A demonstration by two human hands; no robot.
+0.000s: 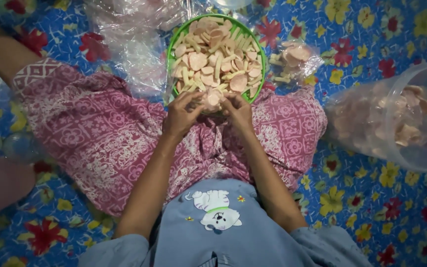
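A green bowl (172,43) heaped with pale pink round crackers and yellowish stick snacks rests against my lap. At its near rim, my left hand (180,114) and my right hand (239,111) both grip a small clear plastic bag (212,100) that holds a few pink crackers. The fingers of both hands pinch the bag's edges, one hand on each side.
I sit on a blue floral mat (371,198). Clear plastic bags (134,44) lie to the left of the bowl. A filled snack bag (292,59) lies right of it. A large clear tub (396,118) of pink crackers lies at the right.
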